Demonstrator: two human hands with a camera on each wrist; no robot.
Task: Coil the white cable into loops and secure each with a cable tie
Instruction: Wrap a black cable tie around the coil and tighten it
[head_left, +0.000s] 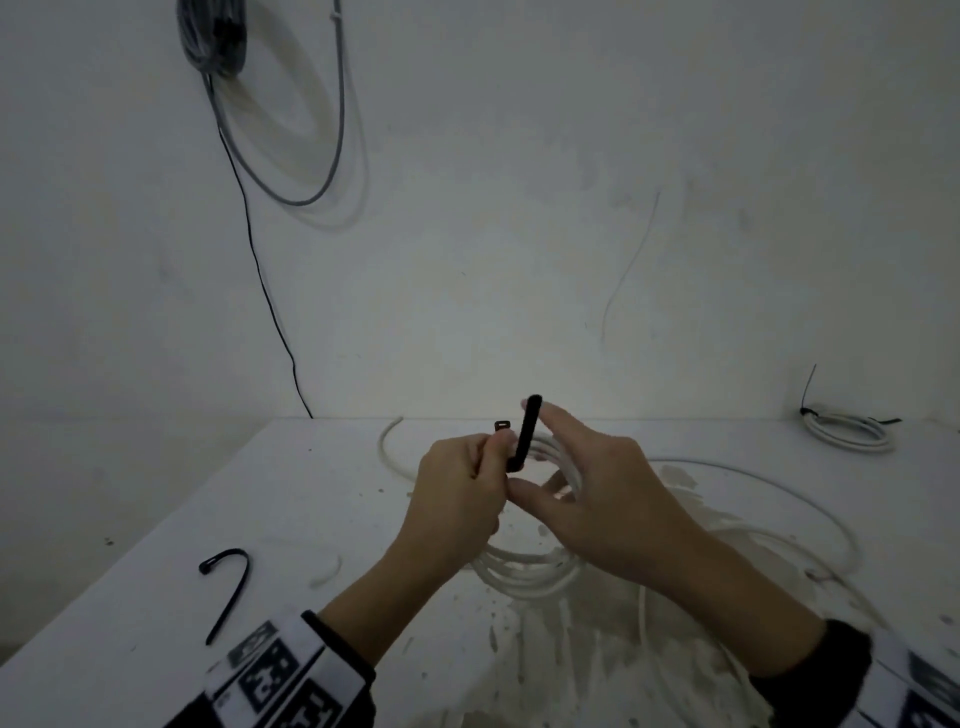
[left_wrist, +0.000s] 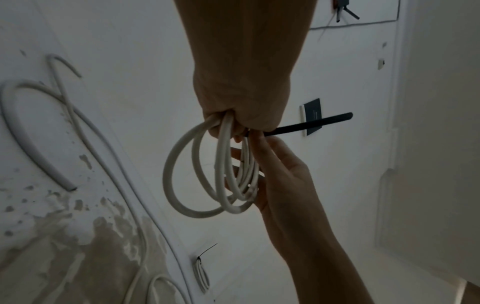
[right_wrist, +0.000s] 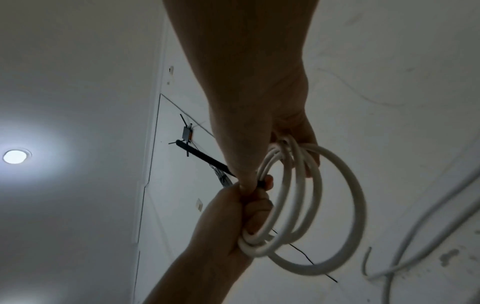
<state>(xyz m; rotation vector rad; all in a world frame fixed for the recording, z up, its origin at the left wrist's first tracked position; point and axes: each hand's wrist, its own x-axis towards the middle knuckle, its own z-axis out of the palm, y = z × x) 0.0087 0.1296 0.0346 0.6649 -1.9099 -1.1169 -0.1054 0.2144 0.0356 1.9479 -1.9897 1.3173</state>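
Note:
My left hand grips a coil of white cable above the table and pinches the head end of a black cable tie at the top of the bundle. The tie's tail sticks up past the hands. My right hand is spread, with the index finger beside the tail and the thumb under the tie's bend. In the left wrist view the coil hangs from my fist, and the tie juts sideways. In the right wrist view the right hand's fingers reach through the coil.
A spare black cable tie lies at the table's front left. A tied white coil sits at the back right corner. Loose white cable sprawls on the table to the right. A grey cable bundle hangs on the wall.

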